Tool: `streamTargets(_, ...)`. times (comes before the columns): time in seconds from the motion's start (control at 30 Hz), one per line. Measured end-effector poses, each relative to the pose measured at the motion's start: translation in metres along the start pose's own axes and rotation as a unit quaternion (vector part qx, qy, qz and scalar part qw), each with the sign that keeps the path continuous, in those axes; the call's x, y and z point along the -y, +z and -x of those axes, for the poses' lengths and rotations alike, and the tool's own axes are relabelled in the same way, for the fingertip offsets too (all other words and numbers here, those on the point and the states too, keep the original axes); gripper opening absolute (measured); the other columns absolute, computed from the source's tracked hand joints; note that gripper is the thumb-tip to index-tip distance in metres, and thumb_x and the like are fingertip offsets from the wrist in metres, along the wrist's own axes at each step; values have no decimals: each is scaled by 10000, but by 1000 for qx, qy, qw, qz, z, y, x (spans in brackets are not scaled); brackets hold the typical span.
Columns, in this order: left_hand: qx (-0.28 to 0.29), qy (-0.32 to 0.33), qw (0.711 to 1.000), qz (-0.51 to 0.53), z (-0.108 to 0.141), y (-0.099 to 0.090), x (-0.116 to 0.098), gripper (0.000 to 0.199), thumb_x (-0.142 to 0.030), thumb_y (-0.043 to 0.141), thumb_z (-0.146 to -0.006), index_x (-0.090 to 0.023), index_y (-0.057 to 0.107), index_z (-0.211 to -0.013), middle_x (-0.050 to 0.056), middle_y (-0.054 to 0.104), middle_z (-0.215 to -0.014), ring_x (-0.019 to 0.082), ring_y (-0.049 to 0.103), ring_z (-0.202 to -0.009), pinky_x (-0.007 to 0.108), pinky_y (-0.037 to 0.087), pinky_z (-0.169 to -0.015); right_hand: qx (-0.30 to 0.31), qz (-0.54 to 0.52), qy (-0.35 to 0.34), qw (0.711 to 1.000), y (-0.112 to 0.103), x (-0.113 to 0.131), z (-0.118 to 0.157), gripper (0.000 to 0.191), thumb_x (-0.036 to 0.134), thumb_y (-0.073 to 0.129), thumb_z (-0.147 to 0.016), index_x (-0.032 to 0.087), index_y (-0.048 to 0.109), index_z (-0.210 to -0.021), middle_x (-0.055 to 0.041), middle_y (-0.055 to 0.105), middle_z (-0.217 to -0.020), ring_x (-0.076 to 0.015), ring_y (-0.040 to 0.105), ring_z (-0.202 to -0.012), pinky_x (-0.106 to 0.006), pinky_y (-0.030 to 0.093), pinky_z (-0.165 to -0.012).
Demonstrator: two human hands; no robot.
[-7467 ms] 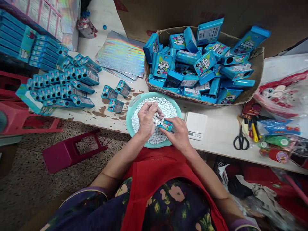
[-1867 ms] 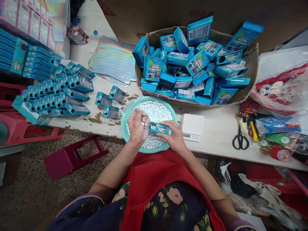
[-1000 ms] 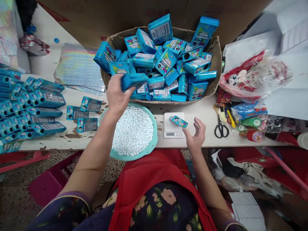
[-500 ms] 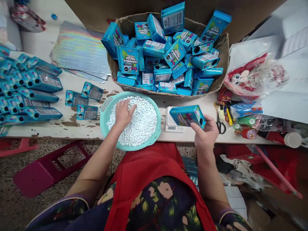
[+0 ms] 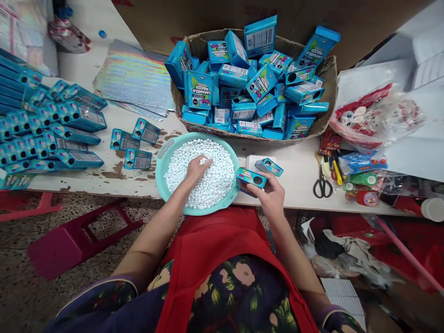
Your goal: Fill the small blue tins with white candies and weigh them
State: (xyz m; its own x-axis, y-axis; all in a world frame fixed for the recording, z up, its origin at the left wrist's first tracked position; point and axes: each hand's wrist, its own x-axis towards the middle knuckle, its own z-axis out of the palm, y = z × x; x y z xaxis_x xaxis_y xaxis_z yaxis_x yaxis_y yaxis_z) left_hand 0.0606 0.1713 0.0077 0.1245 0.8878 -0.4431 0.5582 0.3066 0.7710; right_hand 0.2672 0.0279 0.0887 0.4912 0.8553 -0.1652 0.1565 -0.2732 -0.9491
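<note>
My left hand (image 5: 197, 170) is in a mint-green basin (image 5: 160, 178), its fingers curled together on small white candies (image 5: 211, 189). The fingertips are partly hidden, so the amount between them is unclear. My right hand (image 5: 272, 196) grips a blue candy box (image 5: 251, 176) by its right end, at the basin's right rim. A dark round hole shows on the box's upward end. Just behind that hand, another blue box (image 5: 268, 166) rests on a small white scale (image 5: 252, 162), which is mostly covered.
A carton (image 5: 331, 99) heaped with blue boxes stands behind the basin. More boxes (image 5: 81, 118) are lined up at left, with several loose ones (image 5: 138, 158) nearer. Shiny sheets (image 5: 133, 81) lie behind them. Black scissors (image 5: 322, 187) and bagged items (image 5: 378, 115) are at right.
My right hand has brought its box leftward from above the scale to the basin's rim. The other box now shows on the scale. My left hand's spread fingers have curled into the candies.
</note>
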Motion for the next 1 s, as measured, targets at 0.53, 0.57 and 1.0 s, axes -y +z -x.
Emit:
streamTargets(0.53, 89, -173, 834, 516, -6, -20, 7, 390, -550, 653, -743, -180, 561, -658, 72, 610, -654, 160, 586, -521, 226, 398, -375, 2, -568, 94, 817, -68, 36, -28, 617, 681, 576, -716, 350, 576, -1237, -37, 667, -1007, -232, 631, -884, -531, 469, -934)
streamTargets(0.57, 93, -176, 827, 526, -6, -21, 7, 406, -557, 628, -764, -180, 542, -640, 67, 600, -635, 155, 576, -501, 233, 404, -375, 9, -558, 104, 823, -62, 33, -27, 637, 711, 570, -705, 352, 579, -1230, -41, 661, -1019, -228, 624, -875, -505, 485, -905)
streamTargets(1.0, 118, -234, 766, 588, 4, -33, -19, 212, -327, 604, -749, -183, 463, -681, -14, 497, -575, 106, 494, -434, 189, 351, -372, 201, -337, 172, 903, 13, 21, -11, 915, 882, 666, -384, 313, 545, -1090, -34, 622, -968, -226, 633, -783, -406, 553, -722)
